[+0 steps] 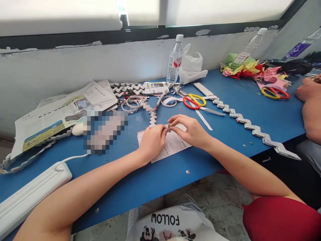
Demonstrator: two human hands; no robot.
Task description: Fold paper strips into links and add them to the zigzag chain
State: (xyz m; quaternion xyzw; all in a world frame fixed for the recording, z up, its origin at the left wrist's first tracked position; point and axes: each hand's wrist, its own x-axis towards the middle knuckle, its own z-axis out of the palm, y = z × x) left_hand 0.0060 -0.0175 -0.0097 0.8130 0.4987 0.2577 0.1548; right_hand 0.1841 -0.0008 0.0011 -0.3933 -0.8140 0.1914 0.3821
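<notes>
My left hand (153, 142) and my right hand (189, 130) meet over a printed paper sheet (173, 147). The fingertips of both pinch a small grey-brown piece (169, 127), too small to make out further. Just behind the left hand, a zigzag chain of folded newspaper (152, 117) runs back from the sheet. Scissors with red and yellow handles (194, 101) lie beyond my right hand, beside white paper strips (204, 120). A longer folded-paper chain (248, 125) stretches along the table to the right.
Newspapers (62, 113) and a white power strip (35, 187) occupy the left. A water bottle (175, 60) and plastic bag (193, 65) stand by the wall. Another pair of scissors (275, 93) lies by coloured paper (271, 76). Another person's arm (312, 107) rests at right.
</notes>
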